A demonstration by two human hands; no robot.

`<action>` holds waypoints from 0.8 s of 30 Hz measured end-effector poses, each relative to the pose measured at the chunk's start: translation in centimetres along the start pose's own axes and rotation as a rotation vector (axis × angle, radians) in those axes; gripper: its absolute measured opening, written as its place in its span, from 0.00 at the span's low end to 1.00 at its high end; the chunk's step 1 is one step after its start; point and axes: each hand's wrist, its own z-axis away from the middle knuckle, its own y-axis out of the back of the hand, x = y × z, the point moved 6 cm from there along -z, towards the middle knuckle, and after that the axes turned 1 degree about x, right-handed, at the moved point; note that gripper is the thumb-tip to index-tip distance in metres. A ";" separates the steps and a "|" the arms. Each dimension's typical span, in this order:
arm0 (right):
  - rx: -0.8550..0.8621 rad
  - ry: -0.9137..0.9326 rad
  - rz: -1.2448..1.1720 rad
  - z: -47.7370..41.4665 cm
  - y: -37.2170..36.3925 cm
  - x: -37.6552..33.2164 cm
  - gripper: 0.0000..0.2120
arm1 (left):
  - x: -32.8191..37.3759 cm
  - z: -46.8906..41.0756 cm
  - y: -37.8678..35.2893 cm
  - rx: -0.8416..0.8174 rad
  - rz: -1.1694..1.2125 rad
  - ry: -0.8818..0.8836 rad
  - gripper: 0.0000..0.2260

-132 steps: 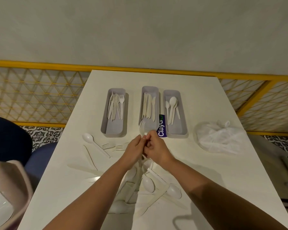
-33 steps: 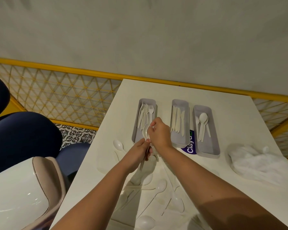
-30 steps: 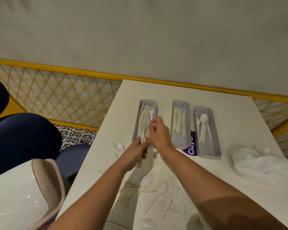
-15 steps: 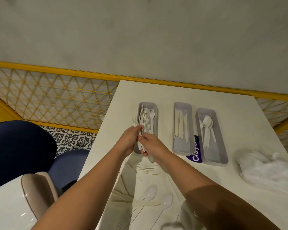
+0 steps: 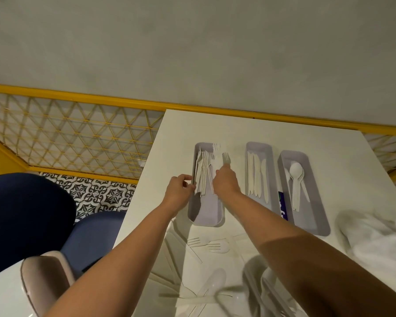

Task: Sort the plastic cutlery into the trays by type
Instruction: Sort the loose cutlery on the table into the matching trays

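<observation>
- While both arms reach over the counter [image 5: 272,131], the left hand [image 5: 178,193] pinches the fork tray [image 5: 204,217] by its left rim
- Over that tray, the right hand [image 5: 225,183] is clamped on a fork [image 5: 226,158], tines pointing away
- Right of the fork tray lie the knife tray [image 5: 260,146], then the spoon tray [image 5: 316,223]

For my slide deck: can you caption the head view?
Right hand lowers a fork into the fork tray; left hand steadies its edge.
</observation>
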 end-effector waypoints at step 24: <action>-0.140 0.259 0.694 0.6 -1.4 -2.9 0.17 | -2.0 0.3 0.2 -0.064 0.112 0.045 0.16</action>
